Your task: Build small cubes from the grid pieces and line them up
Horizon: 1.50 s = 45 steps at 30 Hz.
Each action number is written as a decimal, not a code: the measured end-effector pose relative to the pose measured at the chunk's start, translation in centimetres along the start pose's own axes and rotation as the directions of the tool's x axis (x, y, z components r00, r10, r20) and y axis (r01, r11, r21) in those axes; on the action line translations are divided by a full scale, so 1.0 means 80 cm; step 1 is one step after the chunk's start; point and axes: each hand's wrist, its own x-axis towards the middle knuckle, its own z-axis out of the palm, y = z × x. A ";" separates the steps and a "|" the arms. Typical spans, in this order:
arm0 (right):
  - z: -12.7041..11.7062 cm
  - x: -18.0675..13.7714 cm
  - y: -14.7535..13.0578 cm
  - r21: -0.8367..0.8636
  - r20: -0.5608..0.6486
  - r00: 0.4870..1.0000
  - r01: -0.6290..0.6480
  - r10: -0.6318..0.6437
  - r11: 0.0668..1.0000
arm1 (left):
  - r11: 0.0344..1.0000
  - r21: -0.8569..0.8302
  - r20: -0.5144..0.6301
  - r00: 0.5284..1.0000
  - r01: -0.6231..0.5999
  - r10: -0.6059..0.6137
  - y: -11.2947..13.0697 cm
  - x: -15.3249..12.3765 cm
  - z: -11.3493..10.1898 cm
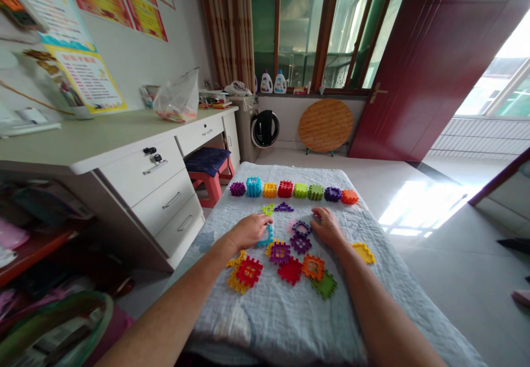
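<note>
Bright daylight, mostly from the open doorway [492, 74] on the right, blown out to white. Hard glare patch on the floor tiles [418, 209]. Back window [327, 30] gives softer, greenish light. Quilt [290, 317] evenly lit, with only faint shadows under the plastic pieces [290, 270]. Dim under the desk [83, 141], lower left. Heavy wide-angle bending at the edges; centre sharp, corners smeared.

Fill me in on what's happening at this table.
A person works with interlocking plastic tiles on a table covered by a quilted cloth. The left hand grips a teal tile. The right hand rests open, fingertips by a purple tile. More loose tiles, among them a red tile, lie flat near the hands. A row of assembled cubes lines the far edge.
</note>
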 end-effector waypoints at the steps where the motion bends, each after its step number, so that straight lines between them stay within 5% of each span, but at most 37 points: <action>1: 0.000 0.000 0.000 0.001 0.001 1.000 0.000 0.000 1.000 | 1.000 0.018 -0.019 1.000 -0.007 0.007 -0.001 -0.001 0.002; 11: -0.001 -0.001 -0.003 0.009 -0.015 1.000 0.001 -0.001 1.000 | 0.978 0.210 0.059 0.998 0.011 -0.024 0.003 -0.021 0.004; 25: -0.001 -0.001 -0.003 0.003 -0.010 1.000 0.011 -0.011 1.000 | 0.975 0.183 0.190 0.969 0.123 -0.158 0.013 0.006 -0.007; 32: -0.002 -0.002 -0.006 0.015 -0.004 1.000 0.008 -0.008 1.000 | 0.979 0.173 -0.045 0.993 0.112 -0.106 0.008 0.003 -0.028; 38: -0.005 -0.002 -0.009 -0.004 0.017 1.000 -0.001 0.001 1.000 | 0.978 0.144 -0.304 0.947 0.153 -0.103 -0.033 0.035 -0.075; 45: -0.005 -0.003 -0.009 0.021 -0.004 1.000 0.008 -0.008 1.000 | 0.927 0.264 -0.362 0.918 0.267 -0.161 -0.074 0.091 -0.099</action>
